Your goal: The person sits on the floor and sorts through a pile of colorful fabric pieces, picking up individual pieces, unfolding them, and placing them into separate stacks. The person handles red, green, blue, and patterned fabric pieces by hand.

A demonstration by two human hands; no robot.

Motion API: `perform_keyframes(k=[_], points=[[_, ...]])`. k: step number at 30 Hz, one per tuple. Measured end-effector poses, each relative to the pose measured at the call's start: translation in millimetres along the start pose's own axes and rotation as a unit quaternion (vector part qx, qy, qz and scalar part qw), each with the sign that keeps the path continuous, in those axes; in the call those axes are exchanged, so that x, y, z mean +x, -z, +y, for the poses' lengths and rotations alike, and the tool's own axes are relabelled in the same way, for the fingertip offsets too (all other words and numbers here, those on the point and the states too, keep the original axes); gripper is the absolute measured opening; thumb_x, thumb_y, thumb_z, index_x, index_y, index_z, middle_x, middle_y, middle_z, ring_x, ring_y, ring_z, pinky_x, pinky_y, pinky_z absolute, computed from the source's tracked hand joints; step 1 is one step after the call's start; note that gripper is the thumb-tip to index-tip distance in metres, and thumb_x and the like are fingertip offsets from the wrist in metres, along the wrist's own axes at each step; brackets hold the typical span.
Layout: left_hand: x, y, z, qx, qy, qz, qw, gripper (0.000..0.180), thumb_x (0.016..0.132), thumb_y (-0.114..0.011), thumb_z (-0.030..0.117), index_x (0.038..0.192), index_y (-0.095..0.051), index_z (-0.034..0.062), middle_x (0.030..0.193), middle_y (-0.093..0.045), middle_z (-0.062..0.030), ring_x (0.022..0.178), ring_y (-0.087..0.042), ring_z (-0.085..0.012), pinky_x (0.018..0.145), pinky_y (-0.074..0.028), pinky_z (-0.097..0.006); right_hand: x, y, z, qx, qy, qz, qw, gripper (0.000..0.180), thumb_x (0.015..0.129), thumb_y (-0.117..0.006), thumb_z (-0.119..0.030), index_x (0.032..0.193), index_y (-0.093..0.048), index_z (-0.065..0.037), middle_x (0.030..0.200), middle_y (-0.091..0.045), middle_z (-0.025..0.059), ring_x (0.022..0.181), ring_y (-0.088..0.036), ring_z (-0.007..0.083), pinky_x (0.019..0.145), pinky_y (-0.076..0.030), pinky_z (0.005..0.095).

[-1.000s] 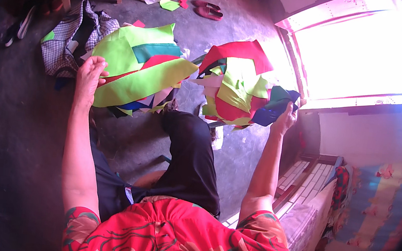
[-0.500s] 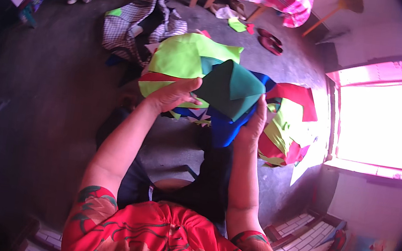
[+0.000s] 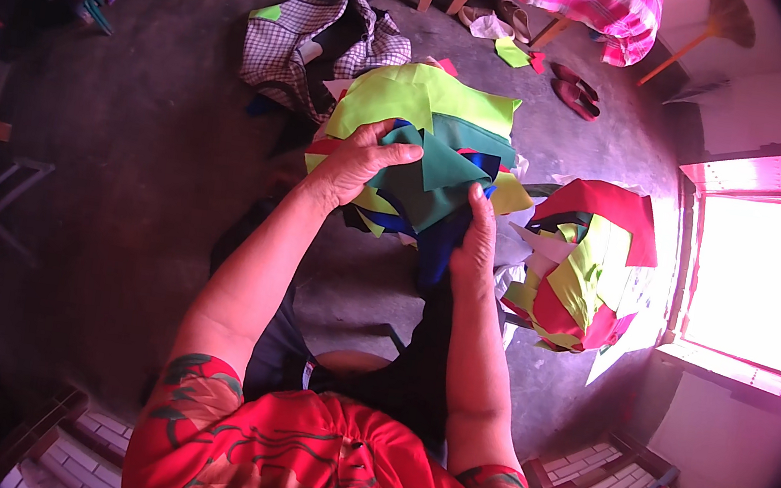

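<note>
Between my hands is a dark green piece of cloth (image 3: 432, 186) with a pointed flap folded over it. My left hand (image 3: 359, 160) has its thumb on the cloth's left edge and its fingers curled behind. My right hand (image 3: 476, 245) pinches the cloth's right corner under the thumb, next to a dark blue piece of cloth (image 3: 439, 245) hanging below. Just beyond lies a pile of cloth pieces, with a large lime-yellow piece (image 3: 389, 93) on top. Parts of the pile are hidden behind the green cloth and my hands.
A second heap of red and lime cloth pieces (image 3: 580, 287) stands at right, near a bright window (image 3: 757, 279). A checked bag (image 3: 283, 46) lies on the floor at far left. Dark red shoes (image 3: 575, 93) and a broom (image 3: 720, 21) are at the far right.
My left hand has closed on the left edge of the green cloth, where its fingers were apart before. The cloth sits lower over the pile. The whole view has shifted.
</note>
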State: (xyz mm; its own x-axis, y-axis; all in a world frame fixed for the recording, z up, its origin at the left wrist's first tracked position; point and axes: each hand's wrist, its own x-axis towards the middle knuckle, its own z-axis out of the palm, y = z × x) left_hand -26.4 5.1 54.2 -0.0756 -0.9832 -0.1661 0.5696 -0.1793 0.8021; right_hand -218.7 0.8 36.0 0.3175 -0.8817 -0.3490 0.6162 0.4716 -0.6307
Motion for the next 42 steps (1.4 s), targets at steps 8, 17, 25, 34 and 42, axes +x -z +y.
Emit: perform_keyframes(k=[8,17,25,34,42], points=[[17.5,33.9,-28.7,0.187,-0.041,0.057,0.980,0.030,0.078,-0.068,0.016,0.102,-0.057,0.0022,0.088,-0.059,0.0001,0.080,-0.055,-0.0087,0.072,-0.046,-0.024,7.6,-8.7,9.8,0.037,-0.005,0.052,0.998,0.036,0.086,-0.062,-0.027,0.114,-0.054,-0.005,0.105,-0.063,0.0066,0.094,-0.061,0.0192,0.085,-0.049,0.0348],[11.9,16.2,-17.4,0.382,-0.117,0.133,0.907,0.031,0.083,-0.064,0.030,0.090,-0.058,0.0008,0.075,-0.060,-0.0048,0.069,-0.057,-0.0125,0.064,-0.046,-0.026,11.7,-0.1,14.2,0.013,0.029,0.045,0.998,0.029,0.084,-0.065,-0.016,0.110,-0.056,-0.008,0.101,-0.064,0.0054,0.088,-0.062,0.0180,0.077,-0.052,0.0330],[4.3,10.0,-13.2,0.154,0.088,-0.006,0.984,0.039,0.084,-0.062,0.043,0.099,-0.062,0.0078,0.087,-0.062,0.0005,0.076,-0.058,-0.0086,0.069,-0.047,-0.024,7.2,-8.0,24.8,-0.070,0.013,-0.050,0.996,0.029,0.082,-0.066,-0.010,0.109,-0.057,-0.005,0.098,-0.064,0.0054,0.086,-0.063,0.0170,0.076,-0.053,0.0326],[1.4,15.0,-2.8,0.075,0.042,-0.029,0.996,0.028,0.085,-0.060,0.022,0.107,-0.061,0.0060,0.094,-0.063,-0.0002,0.087,-0.059,-0.0094,0.074,-0.049,-0.025,7.0,-3.2,26.2,-0.044,0.019,-0.093,0.994,0.036,0.085,-0.062,-0.031,0.109,-0.057,-0.004,0.100,-0.065,0.0086,0.088,-0.064,0.0189,0.077,-0.053,0.0322],[-2.8,16.2,0.2,0.130,0.032,-0.044,0.990,0.028,0.078,-0.061,0.018,0.102,-0.061,0.0030,0.089,-0.062,0.0001,0.082,-0.057,-0.0080,0.075,-0.045,-0.023,12.8,-7.4,23.4,-0.044,0.008,0.028,0.999,0.031,0.084,-0.060,-0.028,0.106,-0.057,-0.005,0.097,-0.065,0.0078,0.087,-0.064,0.0211,0.077,-0.052,0.0341]])
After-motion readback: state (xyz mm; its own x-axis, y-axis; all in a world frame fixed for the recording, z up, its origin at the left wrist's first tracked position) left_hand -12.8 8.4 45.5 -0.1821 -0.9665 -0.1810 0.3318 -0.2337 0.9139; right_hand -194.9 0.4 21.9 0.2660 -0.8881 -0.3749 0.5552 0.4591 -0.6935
